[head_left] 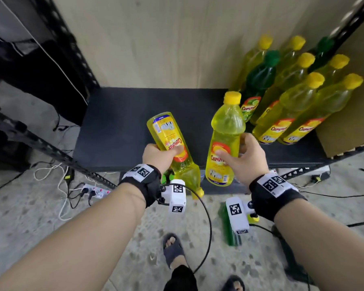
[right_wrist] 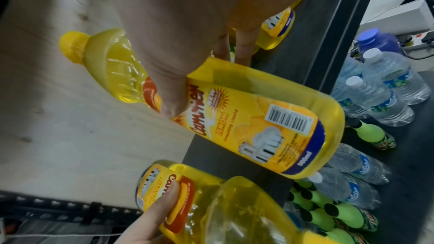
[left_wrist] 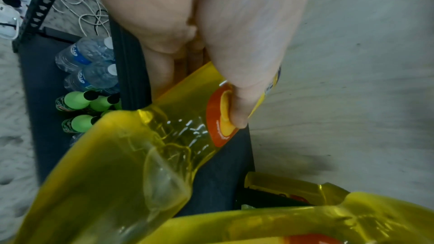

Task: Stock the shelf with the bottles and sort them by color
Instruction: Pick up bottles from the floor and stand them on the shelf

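My left hand [head_left: 156,157] grips a yellow bottle [head_left: 170,141] around its middle, base tilted up and away, cap pointing down toward me; the same bottle [left_wrist: 131,155] fills the left wrist view. My right hand [head_left: 245,157] holds a second yellow bottle [head_left: 224,141] upright by its label, yellow cap on top, also seen as the labelled bottle [right_wrist: 258,118] in the right wrist view. Both hang just above the front edge of the dark shelf [head_left: 118,127]. At the shelf's right stand several yellow bottles [head_left: 290,110] mixed with two green bottles [head_left: 259,80].
A lower shelf holds clear water bottles [right_wrist: 380,96] and small green bottles [right_wrist: 328,212]. A green bottle [head_left: 229,227] lies on the floor by my feet. Black perforated rack posts [head_left: 40,143] flank the shelf; cables and a power strip [head_left: 93,191] lie at the left.
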Available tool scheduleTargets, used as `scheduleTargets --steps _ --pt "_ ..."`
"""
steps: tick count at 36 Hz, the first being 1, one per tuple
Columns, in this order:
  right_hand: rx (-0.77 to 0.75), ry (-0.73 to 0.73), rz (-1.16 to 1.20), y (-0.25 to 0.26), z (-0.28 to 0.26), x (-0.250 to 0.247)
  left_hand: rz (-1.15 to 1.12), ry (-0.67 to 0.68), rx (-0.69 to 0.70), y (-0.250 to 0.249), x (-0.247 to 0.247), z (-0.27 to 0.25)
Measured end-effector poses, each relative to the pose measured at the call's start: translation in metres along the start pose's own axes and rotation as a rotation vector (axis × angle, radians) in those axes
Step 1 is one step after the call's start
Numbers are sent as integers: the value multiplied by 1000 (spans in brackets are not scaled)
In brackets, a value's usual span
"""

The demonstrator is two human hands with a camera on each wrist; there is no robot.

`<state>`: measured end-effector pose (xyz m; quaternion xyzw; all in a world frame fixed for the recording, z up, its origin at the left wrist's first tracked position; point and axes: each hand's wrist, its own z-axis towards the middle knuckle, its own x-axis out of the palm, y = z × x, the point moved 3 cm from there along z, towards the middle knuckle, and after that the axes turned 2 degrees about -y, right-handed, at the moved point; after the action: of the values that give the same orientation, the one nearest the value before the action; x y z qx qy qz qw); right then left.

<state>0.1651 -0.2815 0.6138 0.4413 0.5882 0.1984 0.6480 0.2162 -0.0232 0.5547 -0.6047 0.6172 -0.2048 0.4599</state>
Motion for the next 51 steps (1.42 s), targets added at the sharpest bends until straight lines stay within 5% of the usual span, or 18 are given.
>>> scheduleTargets --steps 22,30,43,51 --pt "-28 13 11 38 63 44 67 4 5 0 6 83" --pt "-26 39 46 32 56 41 331 82 239 -14 -4 68" --pt "-19 41 62 32 46 39 355 114 412 -22 -18 49" --pt "0 78 42 29 47 38 536 203 645 -26 -29 53"
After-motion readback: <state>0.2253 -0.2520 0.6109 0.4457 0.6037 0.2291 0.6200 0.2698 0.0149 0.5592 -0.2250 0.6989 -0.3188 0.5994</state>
